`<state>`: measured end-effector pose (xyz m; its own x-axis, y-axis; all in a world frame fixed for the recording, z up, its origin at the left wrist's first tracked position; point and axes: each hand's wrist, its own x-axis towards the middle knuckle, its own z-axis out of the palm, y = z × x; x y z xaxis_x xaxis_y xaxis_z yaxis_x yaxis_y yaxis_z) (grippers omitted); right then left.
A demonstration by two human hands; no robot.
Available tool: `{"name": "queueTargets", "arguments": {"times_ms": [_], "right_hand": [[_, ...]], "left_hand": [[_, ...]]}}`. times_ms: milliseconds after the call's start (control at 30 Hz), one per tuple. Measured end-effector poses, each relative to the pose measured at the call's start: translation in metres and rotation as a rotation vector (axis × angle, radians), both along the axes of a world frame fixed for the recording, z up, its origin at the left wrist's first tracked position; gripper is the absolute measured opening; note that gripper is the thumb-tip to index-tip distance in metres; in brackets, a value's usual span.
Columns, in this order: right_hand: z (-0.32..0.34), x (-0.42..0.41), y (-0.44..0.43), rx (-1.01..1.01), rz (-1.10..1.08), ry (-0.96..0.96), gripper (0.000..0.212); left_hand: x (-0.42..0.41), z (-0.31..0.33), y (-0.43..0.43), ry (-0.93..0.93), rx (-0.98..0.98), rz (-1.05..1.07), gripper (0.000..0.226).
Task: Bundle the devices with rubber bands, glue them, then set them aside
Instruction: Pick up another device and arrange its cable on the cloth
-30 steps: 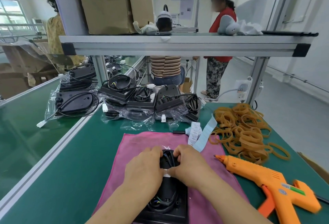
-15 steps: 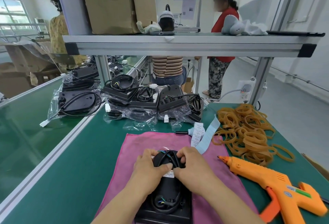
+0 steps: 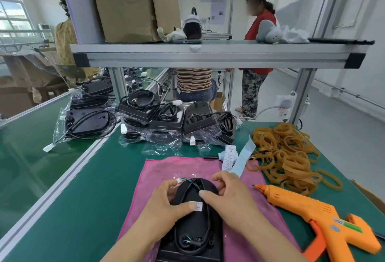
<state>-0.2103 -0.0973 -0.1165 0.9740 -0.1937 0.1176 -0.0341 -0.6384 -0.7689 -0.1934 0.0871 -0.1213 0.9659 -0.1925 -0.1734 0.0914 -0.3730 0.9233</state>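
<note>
At lower centre, the left hand [image 3: 164,203] and right hand [image 3: 227,197] clamp a black device [image 3: 193,226] on a pink cloth [image 3: 166,168], fingers curled round its rounded end; a glue gun [image 3: 312,216] and rubber bands [image 3: 287,153] lie at right.

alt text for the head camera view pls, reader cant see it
The left hand and right hand grip a black device, its cable looped on top, on a pink cloth on a green workbench. To the right lie an orange glue gun and a heap of rubber bands; bagged devices are piled behind.
</note>
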Motion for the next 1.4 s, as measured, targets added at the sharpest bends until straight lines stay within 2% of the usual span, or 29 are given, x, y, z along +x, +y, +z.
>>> {"name": "queueTargets", "arguments": {"times_ms": [67, 200, 333, 500, 567, 633, 733, 800, 867, 933, 1000, 1100, 1167, 1200, 1267, 1333, 1400], "right_hand": [[-0.001, -0.003, -0.011, 0.031, -0.085, -0.054, 0.034], [0.001, 0.005, -0.041, 0.001, -0.164, -0.047, 0.02], [0.019, 0.031, -0.08, -0.164, -0.263, -0.068, 0.006], [0.032, 0.063, -0.11, -0.677, -0.194, 0.24, 0.01], [0.029, 0.068, -0.111, -0.809, -0.178, 0.303, 0.016], [0.025, 0.07, -0.114, -0.858, -0.17, 0.302, 0.017], [0.034, 0.066, -0.119, -0.789, -0.215, 0.24, 0.016], [0.053, 0.06, -0.12, -0.626, -0.204, 0.15, 0.015], [0.077, 0.051, -0.11, -0.291, -0.058, 0.096, 0.01], [0.104, 0.037, -0.089, 0.009, 0.194, 0.16, 0.006], [0.124, 0.026, -0.067, 0.123, 0.421, 0.175, 0.012], [0.137, 0.021, -0.046, 0.283, 0.538, 0.122, 0.014], [0.132, 0.023, -0.04, 0.326, 0.525, 0.109, 0.014], [0.126, 0.025, -0.037, 0.333, 0.505, 0.106, 0.012], [0.107, 0.034, -0.033, 0.318, 0.398, 0.104, 0.006], [0.083, 0.045, -0.032, 0.129, 0.249, 0.122, 0.017], [0.06, 0.053, -0.031, -0.149, 0.215, 0.242, 0.045]], "left_hand": [[0.002, 0.0, 0.002, -0.062, 0.068, 0.088, 0.051], [0.012, 0.01, 0.008, -0.218, 0.102, 0.153, 0.013], [0.022, 0.017, 0.008, -0.274, 0.086, 0.188, 0.017], [0.027, 0.016, 0.001, -0.272, 0.048, 0.242, 0.014], [0.027, 0.016, -0.002, -0.275, 0.031, 0.264, 0.012], [0.027, 0.018, -0.002, -0.281, 0.006, 0.287, 0.012], [0.026, 0.027, -0.003, -0.297, -0.052, 0.303, 0.016], [0.026, 0.037, -0.007, -0.34, -0.085, 0.286, 0.016], [0.024, 0.051, -0.016, -0.398, -0.16, 0.22, 0.017], [0.023, 0.065, -0.028, -0.461, -0.187, 0.07, 0.017], [0.025, 0.076, -0.04, -0.449, -0.144, -0.132, 0.009], [0.025, 0.084, -0.046, -0.324, -0.131, -0.308, 0.031], [0.021, 0.084, -0.043, -0.283, -0.184, -0.319, 0.028], [0.02, 0.082, -0.04, -0.234, -0.279, -0.295, 0.029], [0.02, 0.081, -0.03, -0.01, -0.618, -0.206, 0.033], [0.028, 0.079, -0.015, 0.207, -0.876, -0.074, 0.031], [0.036, 0.076, 0.002, 0.29, -0.935, 0.032, 0.034]]}}
